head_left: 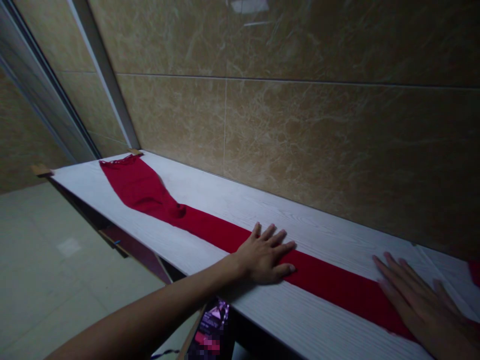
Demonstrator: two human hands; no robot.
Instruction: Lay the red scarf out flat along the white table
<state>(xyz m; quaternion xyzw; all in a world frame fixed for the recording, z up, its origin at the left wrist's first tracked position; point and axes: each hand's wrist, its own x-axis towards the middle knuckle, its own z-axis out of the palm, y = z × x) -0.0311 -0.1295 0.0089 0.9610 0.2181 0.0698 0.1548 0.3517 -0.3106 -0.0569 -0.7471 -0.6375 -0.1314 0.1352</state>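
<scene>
A long red scarf (337, 280) stretches across the white wood-grain table (210, 180). Its near length lies as a flat, narrow band. Toward the far left end it widens and bunches into a fold, and a fringe shows at the tip. My left hand (264, 255) rests flat on the band with fingers spread. Farther right, my right hand (423, 305) lies over the scarf with fingers stretched out, slightly blurred. The scarf's right part is hidden under that hand.
A tan marbled tile wall (300, 140) runs along the table's back edge. Below the front edge a lit phone (212, 325) shows. Brown corner pieces (41, 171) cap the far table end. Another bit of red cloth (474, 270) appears at the right edge.
</scene>
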